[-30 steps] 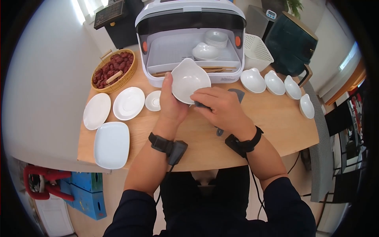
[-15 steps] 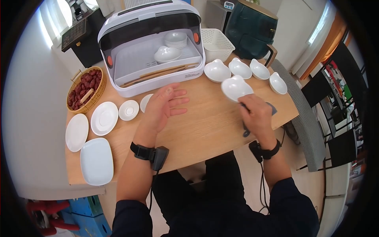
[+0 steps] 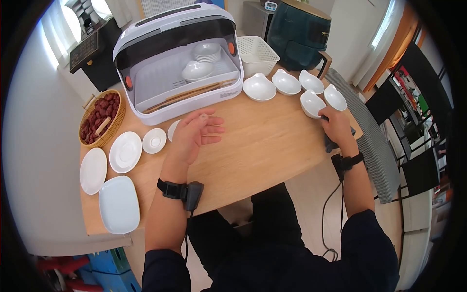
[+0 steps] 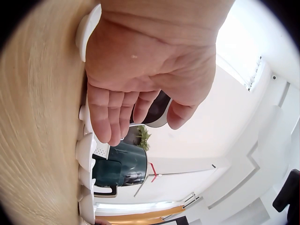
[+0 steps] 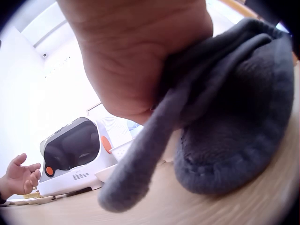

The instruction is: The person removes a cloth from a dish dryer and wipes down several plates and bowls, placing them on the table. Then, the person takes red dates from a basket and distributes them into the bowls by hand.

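Observation:
My right hand [image 3: 337, 127] grips a dark grey cloth [image 5: 225, 117], which hangs in folds below the palm. The same hand pinches the edge of a white bowl with a small pointed lip [image 3: 311, 103], low over the table at the right. In the head view this bowl sits just in front of several matching bowls [image 3: 259, 87]. My left hand [image 3: 192, 136] is held over the table with its fingers relaxed and nothing in it. A small white dish [image 3: 171, 130] is partly hidden behind it.
A white dish cabinet [image 3: 189, 104] with a raised dark lid holds bowls and chopsticks. White plates [image 3: 125, 152] and a square plate [image 3: 119, 204] lie left, below a basket of dried red fruit [image 3: 104, 117]. A white perforated basket [image 3: 258, 56] and a green air fryer [image 3: 299, 36] stand back right.
The left hand has let go of the bowl. My right hand has carried the bowl and cloth rightward, down to the other bowls. The head view has swung to the right.

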`<action>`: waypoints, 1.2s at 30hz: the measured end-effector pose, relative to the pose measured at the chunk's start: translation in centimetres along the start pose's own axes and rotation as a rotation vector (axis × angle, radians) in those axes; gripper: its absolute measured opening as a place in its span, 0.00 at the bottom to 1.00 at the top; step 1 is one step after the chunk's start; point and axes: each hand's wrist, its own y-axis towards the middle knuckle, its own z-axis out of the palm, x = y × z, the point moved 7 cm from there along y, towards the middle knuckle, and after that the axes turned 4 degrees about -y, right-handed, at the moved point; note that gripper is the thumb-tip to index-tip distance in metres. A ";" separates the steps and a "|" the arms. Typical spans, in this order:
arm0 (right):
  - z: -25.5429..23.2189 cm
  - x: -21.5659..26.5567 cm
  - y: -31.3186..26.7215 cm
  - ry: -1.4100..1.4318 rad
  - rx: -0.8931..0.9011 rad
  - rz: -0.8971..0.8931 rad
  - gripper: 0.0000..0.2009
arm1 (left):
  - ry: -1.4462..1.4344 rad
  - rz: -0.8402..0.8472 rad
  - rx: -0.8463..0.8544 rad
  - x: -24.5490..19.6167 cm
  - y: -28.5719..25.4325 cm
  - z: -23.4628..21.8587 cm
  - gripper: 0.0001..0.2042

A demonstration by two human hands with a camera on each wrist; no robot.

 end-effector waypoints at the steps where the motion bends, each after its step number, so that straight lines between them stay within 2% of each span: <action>1: 0.0 -0.7 -0.1 -0.002 0.001 0.004 0.10 | 0.003 -0.001 -0.001 -0.1 -0.1 0.2 0.19; 4: -0.1 -1.4 -0.3 -0.001 0.006 -0.032 0.11 | 0.025 0.000 -0.009 -0.1 -0.2 0.4 0.19; 7: -2.3 0.3 -0.7 -0.041 -0.034 -0.055 0.12 | 0.046 0.001 -0.033 -0.3 -0.2 0.4 0.18; 10: -6.0 5.1 -0.8 -0.121 -0.084 -0.068 0.13 | 0.036 0.024 -0.100 -0.5 -0.1 -0.5 0.16; 12: -8.3 9.5 0.2 0.162 -0.089 -0.069 0.13 | 0.024 0.049 -0.147 -0.5 0.1 -1.1 0.15; 15: -9.1 16.3 3.5 0.271 -0.113 -0.220 0.11 | -0.004 0.059 -0.215 -0.8 0.1 -1.8 0.14; 18: -7.0 22.1 8.6 0.219 -0.090 -0.414 0.09 | -0.029 0.060 -0.273 -1.1 -0.1 -2.6 0.14; 22: -0.2 28.6 16.6 -0.064 0.094 -0.504 0.12 | -0.116 0.067 -0.267 -1.1 0.1 -3.6 0.15; 26: 5.5 32.0 20.7 -0.041 0.165 -0.591 0.12 | -0.181 0.052 -0.248 -0.8 0.5 -4.4 0.15; 28: 7.7 32.7 21.1 -0.113 0.337 -0.589 0.15 | -0.199 0.057 -0.258 -0.8 0.5 -4.6 0.15; 32: 8.9 32.6 21.7 -0.122 0.320 -0.602 0.15 | -0.209 0.058 -0.255 -0.7 0.5 -4.4 0.15; 36: 6.9 31.7 21.5 -0.005 0.132 -0.486 0.13 | -0.201 0.046 -0.270 -0.6 0.4 -4.0 0.14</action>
